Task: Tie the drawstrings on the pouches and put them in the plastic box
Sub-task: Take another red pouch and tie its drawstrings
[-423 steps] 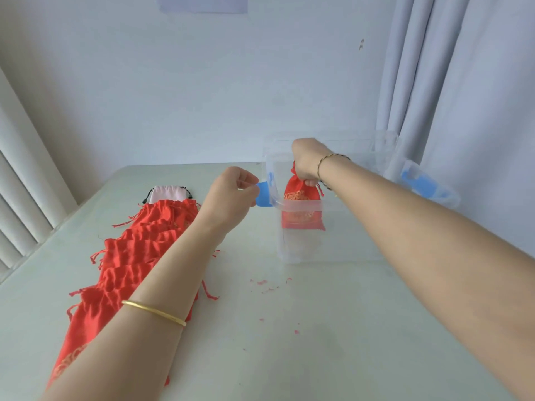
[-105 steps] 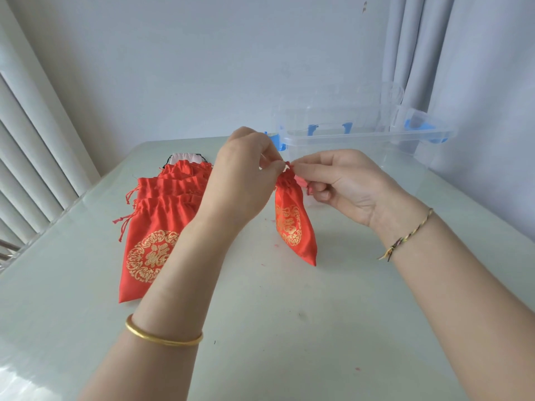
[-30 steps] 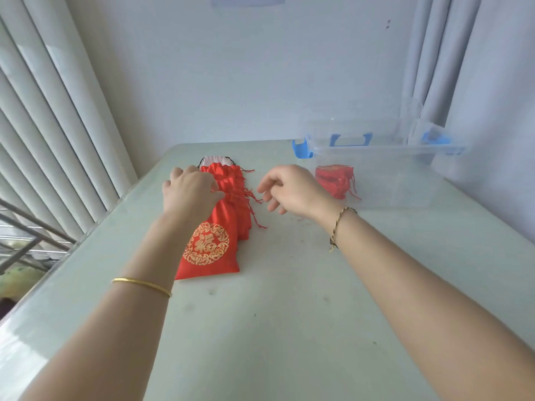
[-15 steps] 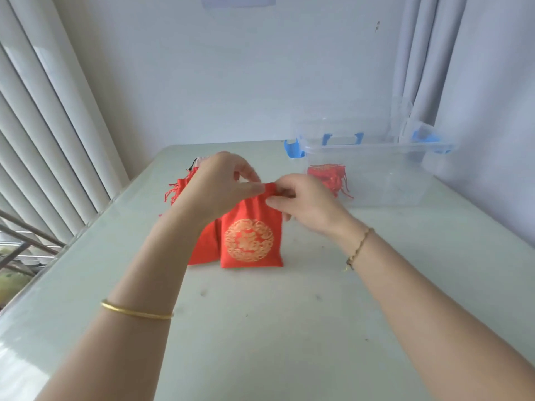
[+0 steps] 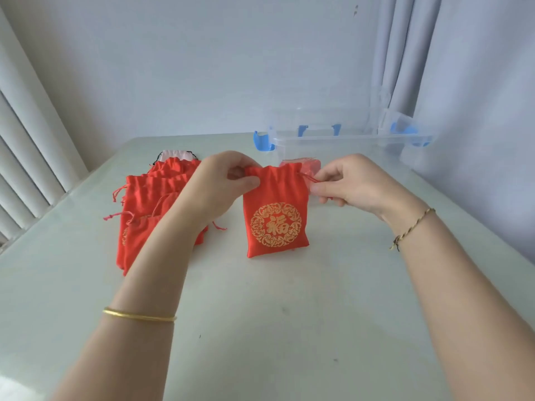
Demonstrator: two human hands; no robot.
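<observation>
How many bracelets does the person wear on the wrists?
2. A gold bangle on the left wrist, a braided cord bracelet on the right wrist. Both wrists show plainly, so none seems hidden.

One pouch (image 5: 275, 215) is being held up over the middle of the counter (image 5: 260, 328), between the left grip (image 5: 220, 183) and the right grip (image 5: 353, 183). A pile of pouches (image 5: 150, 195) is lying to its left. The plastic box (image 5: 362, 157) is standing far right, with a second pouch (image 5: 307, 166) lying in it.
</observation>
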